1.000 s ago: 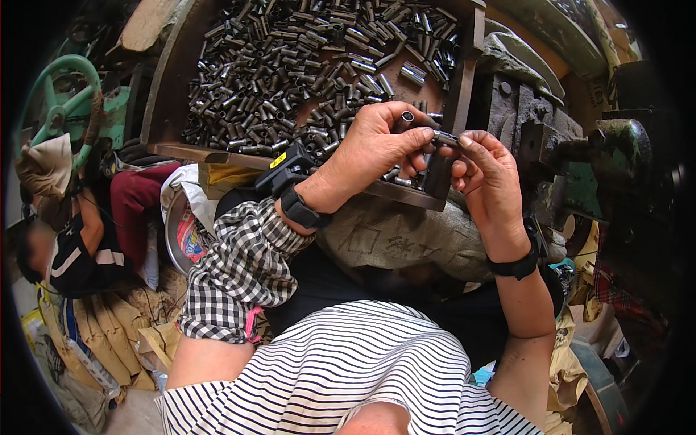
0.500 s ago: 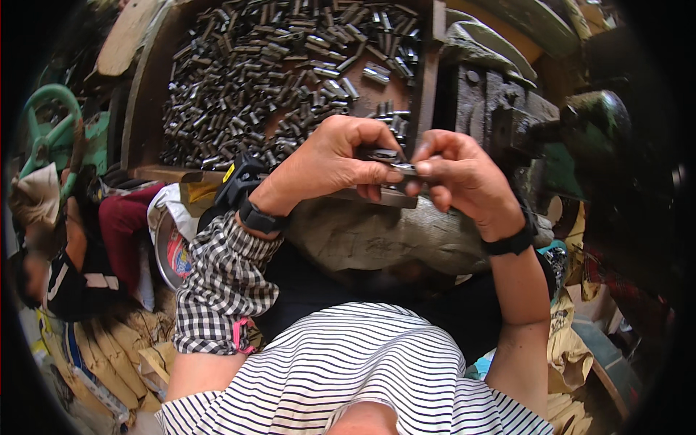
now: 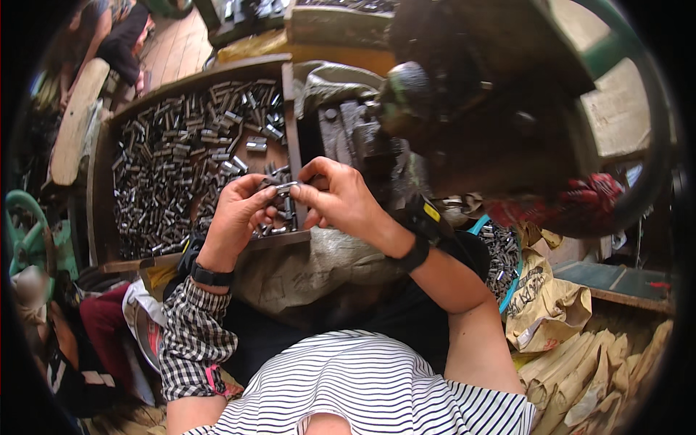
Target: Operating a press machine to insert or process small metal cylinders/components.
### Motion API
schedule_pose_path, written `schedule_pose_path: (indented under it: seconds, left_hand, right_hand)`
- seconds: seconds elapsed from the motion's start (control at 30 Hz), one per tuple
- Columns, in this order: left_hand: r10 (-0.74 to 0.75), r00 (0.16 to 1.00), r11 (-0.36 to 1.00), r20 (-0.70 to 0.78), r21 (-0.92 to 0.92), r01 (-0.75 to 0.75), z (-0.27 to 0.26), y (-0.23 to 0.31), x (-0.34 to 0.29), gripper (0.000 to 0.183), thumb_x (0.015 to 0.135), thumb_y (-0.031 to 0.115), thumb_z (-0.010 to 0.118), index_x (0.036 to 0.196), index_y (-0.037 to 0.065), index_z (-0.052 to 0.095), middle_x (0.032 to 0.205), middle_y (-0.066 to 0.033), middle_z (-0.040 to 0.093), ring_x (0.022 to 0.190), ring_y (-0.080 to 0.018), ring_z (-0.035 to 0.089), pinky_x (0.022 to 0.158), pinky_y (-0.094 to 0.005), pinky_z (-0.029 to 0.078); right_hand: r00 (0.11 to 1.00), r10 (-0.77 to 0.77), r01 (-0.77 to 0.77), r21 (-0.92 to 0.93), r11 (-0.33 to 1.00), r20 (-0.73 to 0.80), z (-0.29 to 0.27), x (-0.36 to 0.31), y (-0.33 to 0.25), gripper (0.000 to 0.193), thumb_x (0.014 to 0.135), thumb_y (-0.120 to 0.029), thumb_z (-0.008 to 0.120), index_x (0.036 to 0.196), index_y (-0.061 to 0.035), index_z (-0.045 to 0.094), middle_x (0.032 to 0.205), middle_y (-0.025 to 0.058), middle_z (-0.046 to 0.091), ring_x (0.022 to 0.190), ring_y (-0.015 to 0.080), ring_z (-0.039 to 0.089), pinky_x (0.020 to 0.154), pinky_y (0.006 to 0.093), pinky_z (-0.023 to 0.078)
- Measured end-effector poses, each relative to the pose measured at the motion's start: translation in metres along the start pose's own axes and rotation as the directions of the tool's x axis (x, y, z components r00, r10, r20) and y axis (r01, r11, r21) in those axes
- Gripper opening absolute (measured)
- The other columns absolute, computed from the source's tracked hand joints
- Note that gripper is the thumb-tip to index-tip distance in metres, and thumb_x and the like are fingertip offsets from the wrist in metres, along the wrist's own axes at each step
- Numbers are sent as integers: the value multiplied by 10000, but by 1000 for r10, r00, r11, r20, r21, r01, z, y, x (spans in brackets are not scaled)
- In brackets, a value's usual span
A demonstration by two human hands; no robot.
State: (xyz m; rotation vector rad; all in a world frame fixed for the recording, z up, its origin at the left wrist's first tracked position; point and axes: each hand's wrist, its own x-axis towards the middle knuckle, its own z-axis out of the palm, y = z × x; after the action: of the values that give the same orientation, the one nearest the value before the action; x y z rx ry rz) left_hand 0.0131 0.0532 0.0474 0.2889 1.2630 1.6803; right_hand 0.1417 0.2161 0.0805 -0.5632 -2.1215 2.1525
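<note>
My feed comes through moderately bright, with soft, fairly even light over the striped shirt (image 3: 348,384) and both forearms; I can't pin down its source. Small white glints sit on the loose metal tubes (image 3: 159,174). At upper right, I find the machine (image 3: 493,101) sunk in deep shadow and smeared by blur, while the plank floor (image 3: 177,51) looks pale and washed. Around the small metal piece (image 3: 286,187), fine detail goes soft for me. Fisheye distortion bows the outer edges, and black vignetting swallows the corners.
</note>
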Motion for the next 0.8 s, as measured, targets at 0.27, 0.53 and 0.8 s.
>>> schedule_pose_path:
  seconds: [0.27,0.53,0.8]
  left_hand:
    - [114,993,986,-17,124,-111,13,2,-5,162,855,108,638,955,-3,574,788,-44,591,595,-99,593,494,-205,496]
    - [143,990,965,18,222,-143,62,5,37,193,862,114,620,1001,-8,566,846,-58,625,675,-108,638,549,-209,533]
    - [176,984,949,-16,269,-165,59,-10,85,164,872,103,606,970,-19,558,824,-57,615,659,-112,648,539,-206,540]
  right_hand:
    - [546,-722,564,-451,691,-425,-66,-207,-64,177,925,-73,491,1072,25,508,950,163,599,755,210,635,540,275,527]
    - [265,-562,265,-502,824,-783,-194,-192,-24,408,871,-174,580,1200,54,499,1145,131,574,959,224,593,810,345,502]
    - [147,-623,306,-563,768,-769,-190,-178,-44,425,840,-117,615,1234,9,515,1165,110,569,970,195,581,833,347,498]
